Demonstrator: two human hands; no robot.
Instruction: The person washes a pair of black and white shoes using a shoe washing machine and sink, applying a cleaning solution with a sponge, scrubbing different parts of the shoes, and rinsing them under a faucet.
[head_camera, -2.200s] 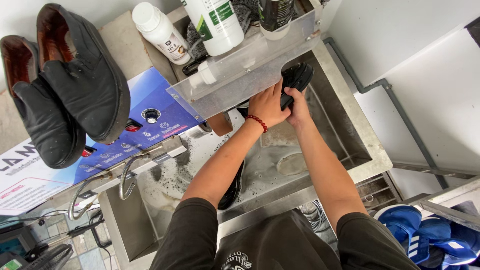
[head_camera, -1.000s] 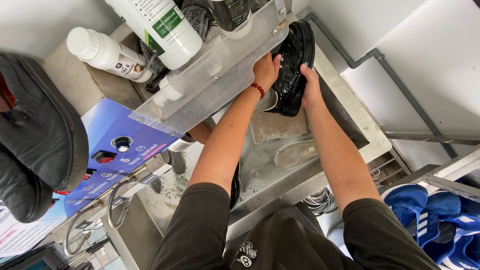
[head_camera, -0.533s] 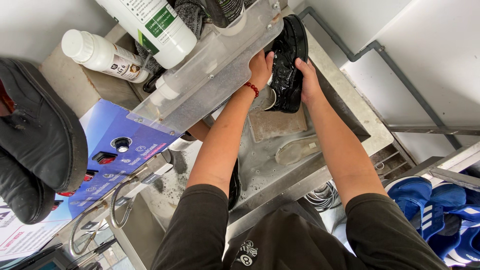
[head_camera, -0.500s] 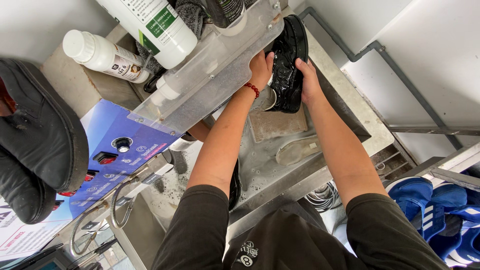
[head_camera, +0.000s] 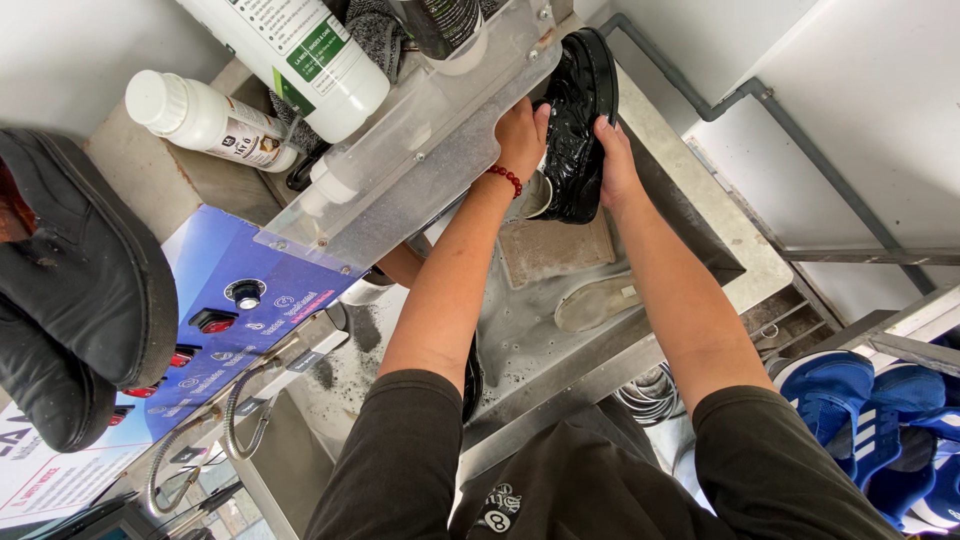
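A wet, glossy black shoe (head_camera: 578, 110) is held over the far end of a steel sink (head_camera: 745, 262). My left hand (head_camera: 520, 135), with a red bead bracelet on its wrist, grips the shoe's left side next to the clear plastic shelf (head_camera: 430, 120). My right hand (head_camera: 615, 160) clasps the shoe's right side. A second black shoe (head_camera: 471, 380) lies in the sink under my left arm, mostly hidden. A pale insole (head_camera: 595, 300) rests on the soapy sink bottom.
White bottles (head_camera: 205, 120) and a large bottle with a green label (head_camera: 300, 50) stand on the shelf. A pair of black shoes (head_camera: 80, 290) sits on the blue control panel (head_camera: 245, 310) at left. Blue sneakers (head_camera: 880, 430) lie at lower right.
Both hands lifted the black shoe from low in the sink up to the far edge beside the shelf. Over the last half second it has hardly moved.
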